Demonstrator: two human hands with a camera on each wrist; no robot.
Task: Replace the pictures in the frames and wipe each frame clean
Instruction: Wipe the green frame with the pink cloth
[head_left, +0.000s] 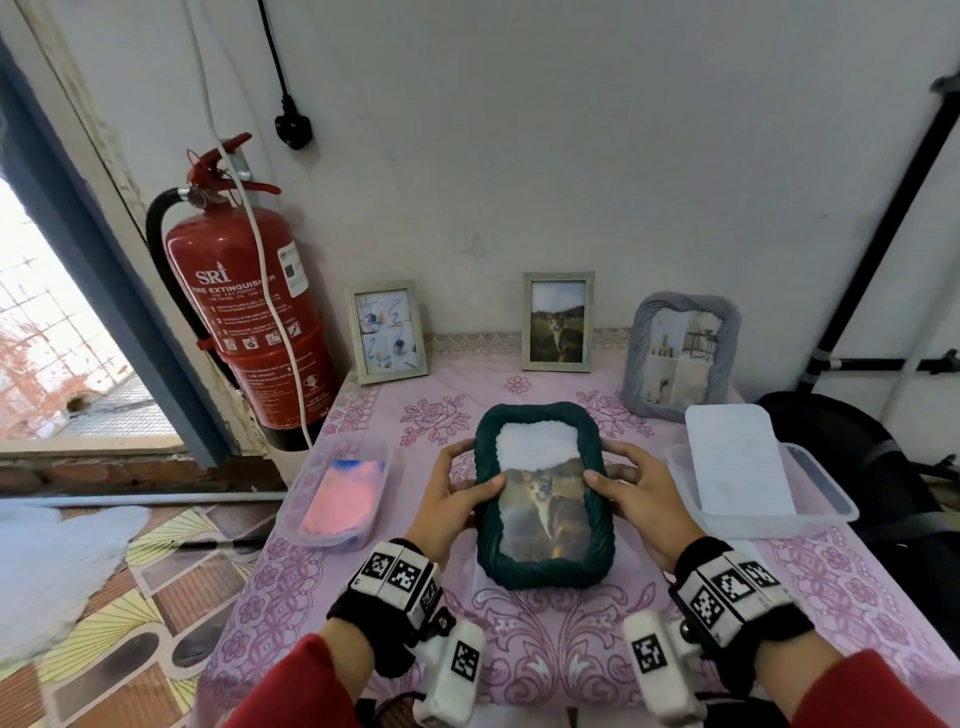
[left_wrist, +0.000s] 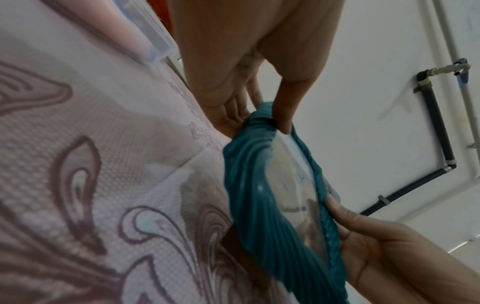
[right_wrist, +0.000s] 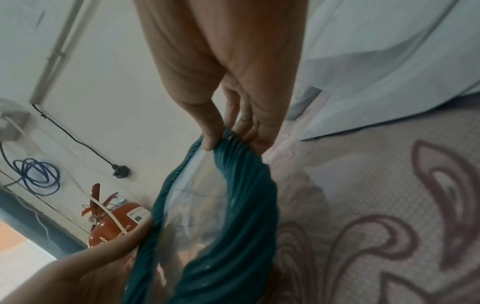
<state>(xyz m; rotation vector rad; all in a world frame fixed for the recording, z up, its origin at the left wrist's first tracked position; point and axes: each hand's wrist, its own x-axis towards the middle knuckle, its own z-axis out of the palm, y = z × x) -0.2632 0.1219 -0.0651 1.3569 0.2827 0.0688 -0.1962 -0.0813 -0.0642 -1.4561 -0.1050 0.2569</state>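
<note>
In front of the wall frames (head_left: 557, 322), both hands, left (head_left: 451, 498) and right (head_left: 635, 500), clamp the green frame (head_left: 543, 569), thumbs steadying the cat photo (head_left: 540, 512) for seating.

A white wall (head_left: 571, 156) backs the pink floral-clothed table (head_left: 857, 597), a bright window (head_left: 47, 322) at left.

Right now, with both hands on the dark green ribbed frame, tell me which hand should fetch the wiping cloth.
Left, probably. The pink cloth in the clear tub lies beside the left hand; the right hand can keep gripping the dark green ribbed frame.
</note>
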